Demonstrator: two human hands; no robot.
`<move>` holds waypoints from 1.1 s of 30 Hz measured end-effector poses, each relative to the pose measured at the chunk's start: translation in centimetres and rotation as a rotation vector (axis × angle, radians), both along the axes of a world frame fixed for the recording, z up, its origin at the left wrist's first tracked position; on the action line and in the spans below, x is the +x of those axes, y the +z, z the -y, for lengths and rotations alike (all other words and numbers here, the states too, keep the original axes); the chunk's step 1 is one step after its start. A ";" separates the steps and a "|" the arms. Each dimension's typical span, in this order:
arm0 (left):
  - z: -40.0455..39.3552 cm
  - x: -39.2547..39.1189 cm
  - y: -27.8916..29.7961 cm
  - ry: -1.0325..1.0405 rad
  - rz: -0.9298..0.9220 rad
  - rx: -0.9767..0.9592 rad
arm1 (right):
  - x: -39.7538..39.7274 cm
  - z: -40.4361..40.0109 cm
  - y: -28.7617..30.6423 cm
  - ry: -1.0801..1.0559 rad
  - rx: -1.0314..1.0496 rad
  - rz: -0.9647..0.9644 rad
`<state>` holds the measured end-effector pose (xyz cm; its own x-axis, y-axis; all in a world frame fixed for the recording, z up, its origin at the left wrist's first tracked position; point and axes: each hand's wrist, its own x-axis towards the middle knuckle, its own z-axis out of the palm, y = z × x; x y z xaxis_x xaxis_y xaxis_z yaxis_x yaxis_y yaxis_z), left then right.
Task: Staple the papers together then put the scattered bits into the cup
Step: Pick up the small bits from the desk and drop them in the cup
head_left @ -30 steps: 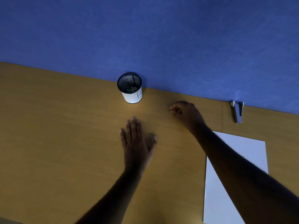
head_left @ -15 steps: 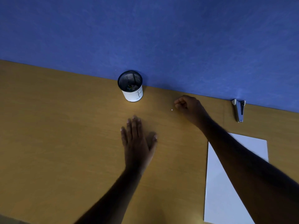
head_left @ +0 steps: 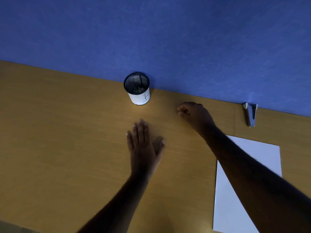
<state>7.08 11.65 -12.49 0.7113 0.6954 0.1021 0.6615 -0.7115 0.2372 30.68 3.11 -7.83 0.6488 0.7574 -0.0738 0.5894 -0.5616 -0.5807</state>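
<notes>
Left hand [head_left: 143, 145]: flat on the wooden worktop [head_left: 58, 140], palm down, fingers straight and close together, thumb splayed to the right. It holds nothing. It lies in front of the cup, apart from it.

Right hand [head_left: 195, 115]: fingers curled under, fingertips and thumb drawn together low against the worktop surface, to the right of the cup. Whether a small bit sits in that pinch cannot be told; the fingertips hide the spot. The right forearm runs back across the near-left part of the papers.

Cup [head_left: 137, 89]: upright at the far edge of the worktop, against the blue wall [head_left: 168, 39]. Black mesh rim and inside, white band around the outside with a dark hand-drawn mark. Several small coloured bits [head_left: 138, 89] lie at its bottom; their kinds are too small to tell.

Papers [head_left: 252, 157]: white sheets lying flat at the right of the worktop, partly covered by the right forearm, cut off by the lower frame edge.

Stapler [head_left: 250, 115]: grey, lying at the far right by the wall, beyond the papers and apart from them. Neither hand touches it.
</notes>
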 end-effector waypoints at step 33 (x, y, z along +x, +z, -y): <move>-0.1 0.0 0.2 0.000 -0.006 -0.004 | 0.5 -0.3 0.9 0.127 -0.147 0.037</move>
<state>7.09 11.70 -12.27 0.7120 0.6957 0.0947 0.6629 -0.7105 0.2358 31.21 3.40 -6.96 0.5527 0.8165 -0.1671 0.6807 -0.5579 -0.4747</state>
